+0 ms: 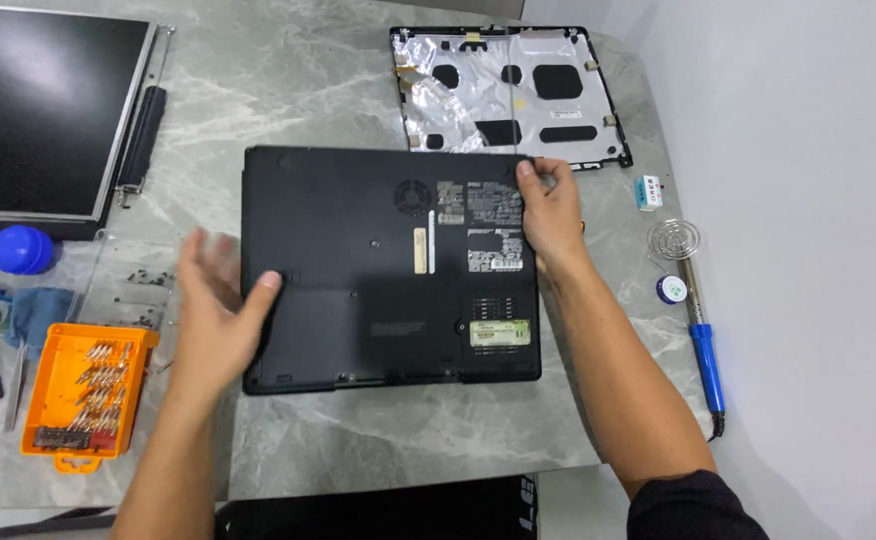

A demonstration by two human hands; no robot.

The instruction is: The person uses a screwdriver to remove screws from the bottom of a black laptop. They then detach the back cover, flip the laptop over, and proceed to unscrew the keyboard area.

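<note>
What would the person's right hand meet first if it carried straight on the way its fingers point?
The right hand grips the far right corner of the black laptop base, fingers pointing away. Straight on, it would probably first meet the foil-lined lid cover, though the gap between is hard to judge.

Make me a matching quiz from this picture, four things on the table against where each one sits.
Things:
1. laptop base
2. orange bit tray
3. soldering iron
4. silver-lined lid cover

Places:
A. right edge of the table
B. far side, beyond the right hand
C. near left corner
D. centre, between both hands

Pairs: 1-D, 2-C, 3-A, 4-B
</note>
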